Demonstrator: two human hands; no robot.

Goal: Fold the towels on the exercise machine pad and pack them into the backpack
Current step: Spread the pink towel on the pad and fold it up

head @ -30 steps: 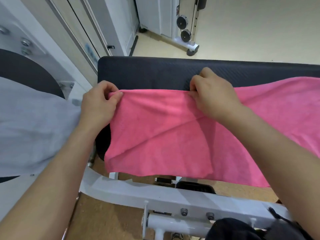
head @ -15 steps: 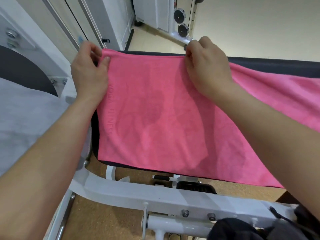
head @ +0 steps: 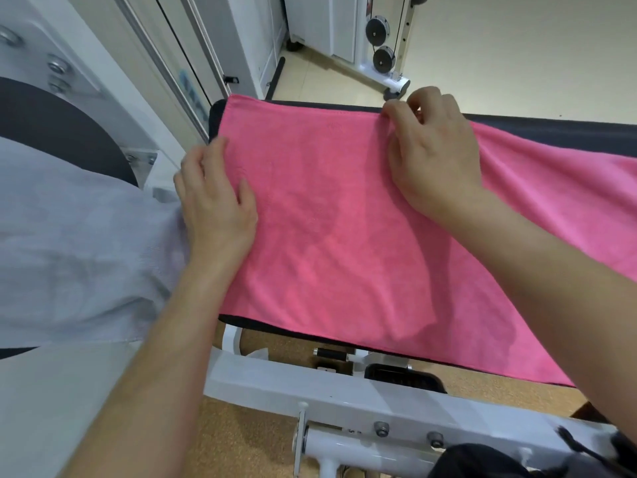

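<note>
A pink towel (head: 337,215) lies spread flat over the black exercise machine pad (head: 558,132), its left end reaching the pad's left edge. My left hand (head: 217,201) rests flat on the towel's left edge with straight fingers. My right hand (head: 431,150) is at the towel's far edge, its fingers curled and pinching the hem. The towel runs on to the right beneath my right forearm. A dark backpack (head: 489,460) shows only partly at the bottom right.
A grey towel (head: 76,236) lies on another black pad (head: 58,132) at the left. The white machine frame (head: 344,391) crosses below the pad over a cork floor. A cable machine with pulleys (head: 382,43) stands at the back.
The towel's near edge was carried up to the pad's far edge and laid flat. My left hand has let go of the corner and slid down onto the left edge; my right hand stays at the far edge.
</note>
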